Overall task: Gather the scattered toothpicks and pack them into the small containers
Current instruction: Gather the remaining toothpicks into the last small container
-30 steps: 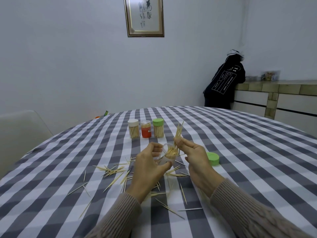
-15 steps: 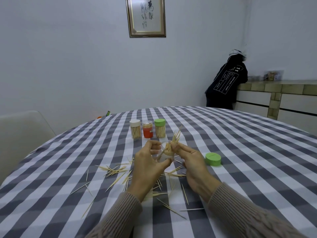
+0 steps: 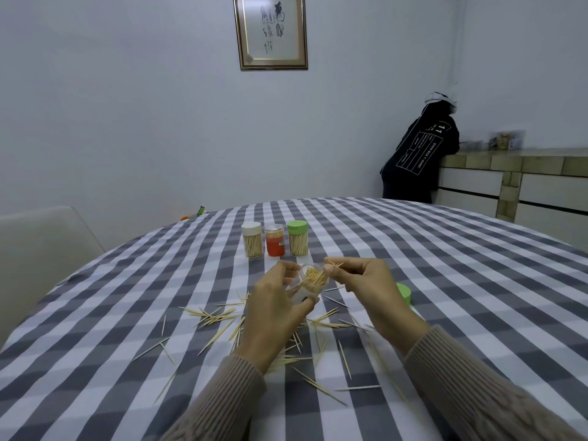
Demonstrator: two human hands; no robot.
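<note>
My left hand (image 3: pixel 273 310) grips a small clear container (image 3: pixel 310 283), tilted with its open mouth toward me and packed with toothpicks. My right hand (image 3: pixel 370 289) is just right of the mouth and pinches a few toothpicks (image 3: pixel 334 265) between thumb and fingers, their tips over the rim. Several loose toothpicks (image 3: pixel 219 318) lie scattered on the checked tablecloth under and around both hands. A green lid (image 3: pixel 404 292) rests on the cloth right of my right hand, partly hidden by it.
Three closed containers stand in a row behind my hands: white-lidded (image 3: pixel 253 239), orange (image 3: pixel 275 240), green-lidded (image 3: pixel 297 238). A pale chair (image 3: pixel 41 246) is at the left table edge. A person in a dark top (image 3: pixel 416 160) leans at a counter far right.
My right hand brought the bundle of toothpicks down from above into the container's mouth; most now sit inside. My left hand tilted the container more toward me.
</note>
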